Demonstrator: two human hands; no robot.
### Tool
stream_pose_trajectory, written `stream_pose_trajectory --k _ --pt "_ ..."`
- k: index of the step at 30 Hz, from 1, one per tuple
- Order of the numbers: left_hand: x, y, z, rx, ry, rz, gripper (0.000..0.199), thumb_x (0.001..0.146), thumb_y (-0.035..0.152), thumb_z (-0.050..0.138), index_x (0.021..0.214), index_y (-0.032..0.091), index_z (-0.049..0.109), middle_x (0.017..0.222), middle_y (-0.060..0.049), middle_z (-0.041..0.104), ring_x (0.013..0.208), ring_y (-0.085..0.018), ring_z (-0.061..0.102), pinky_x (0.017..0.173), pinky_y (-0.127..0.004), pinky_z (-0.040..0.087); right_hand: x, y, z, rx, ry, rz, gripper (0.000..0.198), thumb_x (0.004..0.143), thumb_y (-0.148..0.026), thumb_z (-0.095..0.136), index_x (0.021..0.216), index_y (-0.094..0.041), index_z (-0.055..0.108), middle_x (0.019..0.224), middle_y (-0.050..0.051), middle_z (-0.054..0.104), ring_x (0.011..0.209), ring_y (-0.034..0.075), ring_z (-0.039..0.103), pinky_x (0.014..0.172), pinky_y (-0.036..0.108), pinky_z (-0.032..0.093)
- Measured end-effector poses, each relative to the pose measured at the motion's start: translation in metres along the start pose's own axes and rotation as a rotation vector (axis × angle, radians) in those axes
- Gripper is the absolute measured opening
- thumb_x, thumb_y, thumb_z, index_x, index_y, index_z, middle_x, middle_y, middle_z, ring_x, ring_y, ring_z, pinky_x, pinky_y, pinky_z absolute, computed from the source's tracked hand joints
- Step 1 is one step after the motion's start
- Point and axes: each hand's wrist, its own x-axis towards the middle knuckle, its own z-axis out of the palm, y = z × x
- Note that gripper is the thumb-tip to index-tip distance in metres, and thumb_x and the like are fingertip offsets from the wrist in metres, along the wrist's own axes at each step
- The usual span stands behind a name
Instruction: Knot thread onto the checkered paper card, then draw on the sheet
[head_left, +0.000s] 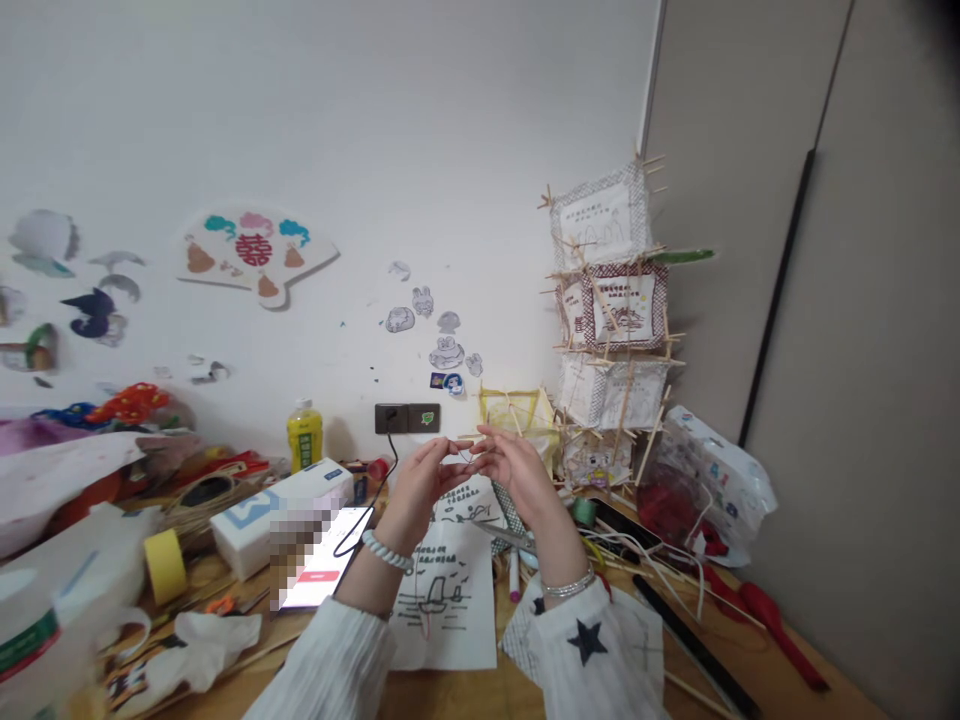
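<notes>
My left hand point(429, 482) and my right hand point(517, 474) are raised in front of me over the table, fingertips nearly meeting. Both are closed in a pinch on a thin thread point(466, 457), which shows faintly between the fingertips. Below them lies a white sheet with a drawing of a boat point(450, 610) and handwriting. Scissors point(504, 536) rest just under my right hand, partly hidden by the wrist. Beside the sheet is a marker with a pink end point(514, 575).
A tall lantern of sticks and drawn paper panels point(619, 305) stands at the back right. Left of my arms are a lit phone point(322, 560), a tissue box point(281, 510), yellow tape point(164, 567) and a drink bottle point(304, 435). Red ribbon point(780, 635) and white cable lie right.
</notes>
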Motion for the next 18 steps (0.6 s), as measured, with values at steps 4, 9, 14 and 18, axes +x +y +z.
stream_pose_trajectory --k 4,9,14,18 --pt "0.0019 -0.0043 -0.0027 -0.024 -0.028 0.027 0.026 0.072 0.036 0.060 0.085 0.014 0.060 0.095 -0.006 0.064 0.065 -0.011 0.061 0.070 -0.026 0.049 0.0002 0.0011 0.0000 0.029 -0.009 0.009 0.025 0.068 -0.026 0.060 0.090 -0.014 0.061 0.068 0.003 0.063 0.058 0.012 0.058 0.061 0.028 0.042" --pt "0.0022 -0.0054 -0.0031 -0.095 -0.152 0.042 0.025 0.073 0.035 0.061 0.086 0.014 0.065 0.092 -0.006 0.064 0.070 -0.011 0.060 0.072 -0.026 0.049 0.0008 0.0023 0.0002 0.026 0.004 0.021 0.024 0.065 -0.024 0.062 0.087 -0.014 0.062 0.069 0.004 0.063 0.061 0.013 0.058 0.062 0.028 0.043" --pt "0.0005 -0.0027 -0.0041 -0.135 -0.181 0.038 0.025 0.072 0.034 0.063 0.088 0.015 0.067 0.097 -0.007 0.063 0.073 -0.013 0.058 0.073 -0.027 0.049 -0.0001 0.0012 0.0018 -0.008 0.006 0.023 0.023 0.064 -0.023 0.062 0.086 -0.014 0.062 0.072 0.005 0.064 0.065 0.014 0.058 0.063 0.029 0.044" --pt "-0.0012 -0.0007 -0.0041 -0.131 -0.208 0.019 0.029 0.073 0.035 0.062 0.095 0.015 0.066 0.106 -0.008 0.061 0.073 -0.012 0.059 0.076 -0.027 0.048 -0.0022 -0.0012 0.0024 -0.084 -0.005 0.028 0.023 0.065 -0.024 0.062 0.086 -0.015 0.063 0.072 0.004 0.063 0.065 0.013 0.058 0.062 0.028 0.044"
